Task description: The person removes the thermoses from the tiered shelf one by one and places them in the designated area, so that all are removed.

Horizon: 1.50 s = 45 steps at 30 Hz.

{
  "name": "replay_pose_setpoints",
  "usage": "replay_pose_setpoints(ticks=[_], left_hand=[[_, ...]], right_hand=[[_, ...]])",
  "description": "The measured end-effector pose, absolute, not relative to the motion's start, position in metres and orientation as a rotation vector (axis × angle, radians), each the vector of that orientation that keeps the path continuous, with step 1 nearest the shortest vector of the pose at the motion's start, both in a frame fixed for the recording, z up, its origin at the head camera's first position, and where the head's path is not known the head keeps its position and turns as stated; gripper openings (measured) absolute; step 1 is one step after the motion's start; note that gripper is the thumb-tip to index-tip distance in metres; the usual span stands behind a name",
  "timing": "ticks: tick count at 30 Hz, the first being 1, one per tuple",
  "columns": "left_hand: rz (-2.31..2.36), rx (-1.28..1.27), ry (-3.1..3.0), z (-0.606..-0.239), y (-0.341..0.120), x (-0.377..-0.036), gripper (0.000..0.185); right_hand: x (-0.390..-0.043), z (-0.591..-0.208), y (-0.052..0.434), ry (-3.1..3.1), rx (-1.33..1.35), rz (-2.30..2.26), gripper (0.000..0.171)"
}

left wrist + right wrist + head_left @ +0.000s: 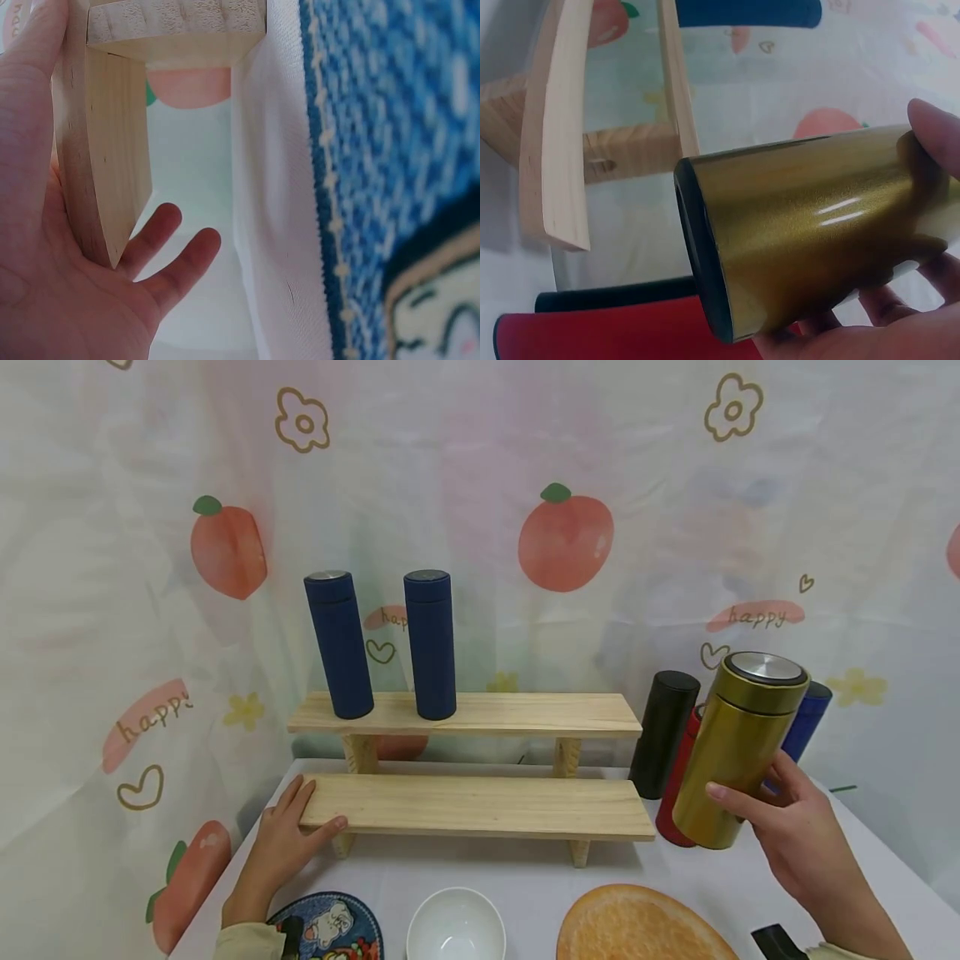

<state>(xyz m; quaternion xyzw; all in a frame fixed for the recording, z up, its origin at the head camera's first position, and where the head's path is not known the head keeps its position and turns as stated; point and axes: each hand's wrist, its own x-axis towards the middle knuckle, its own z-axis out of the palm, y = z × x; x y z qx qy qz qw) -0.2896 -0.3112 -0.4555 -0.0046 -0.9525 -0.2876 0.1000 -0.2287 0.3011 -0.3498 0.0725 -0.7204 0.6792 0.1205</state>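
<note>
My right hand (798, 835) grips a gold thermos flask (738, 752) with a silver-topped lid, holding it slightly tilted and off the table, right of the shelf. In the right wrist view the fingers and thumb wrap the gold flask (810, 232), its dark-rimmed base facing the shelf. My left hand (277, 843) rests on the left end of the lower board of a two-tier wooden shelf (480, 802), fingers spread. The left wrist view shows two straight fingers (184, 270) past the board's end. Two dark blue flasks (339, 643) (430, 643) stand on the upper board.
Behind the gold flask stand a black flask (663, 735), a red flask (678, 802) and a blue flask (806, 718), partly hidden. At the front lie a patterned blue mat (330, 927), a white bowl (456, 927) and a round orange-brown mat (637, 927). A printed curtain hangs behind.
</note>
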Motion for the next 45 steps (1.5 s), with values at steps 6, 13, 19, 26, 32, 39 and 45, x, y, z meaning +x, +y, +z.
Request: replay_pose_setpoints(ticks=[6, 13, 19, 26, 32, 39, 45], left_hand=[[-0.840, -0.017, -2.814, -0.458, -0.310, -0.288, 0.104], [-0.841, 0.004, -2.835, -0.453, -0.309, -0.287, 0.106], [-0.825, 0.001, -2.840, -0.456, -0.309, -0.290, 0.106], [-0.819, 0.009, -2.857, -0.457, -0.310, -0.290, 0.106], [-0.812, -0.016, -2.815, -0.456, -0.312, -0.288, 0.103], [-0.804, -0.024, -2.792, -0.458, -0.312, -0.288, 0.102], [-0.804, -0.024, -2.789, -0.458, -0.312, -0.289, 0.102]], right_hand=[[-0.227, -0.353, 0.313, -1.975, 0.198, 2.071, 0.075], [-0.230, -0.354, 0.328, -1.861, 0.246, 2.088, 0.068], [-0.230, -0.359, 0.344, -1.843, 0.202, 2.052, 0.070], [-0.230, -0.362, 0.355, -1.885, 0.096, 1.980, 0.072], [-0.232, -0.358, 0.359, -1.911, 0.008, 1.920, 0.080], [-0.232, -0.356, 0.366, -1.916, -0.034, 1.837, 0.081], [-0.232, -0.355, 0.367, -1.975, -0.180, 1.668, 0.082]])
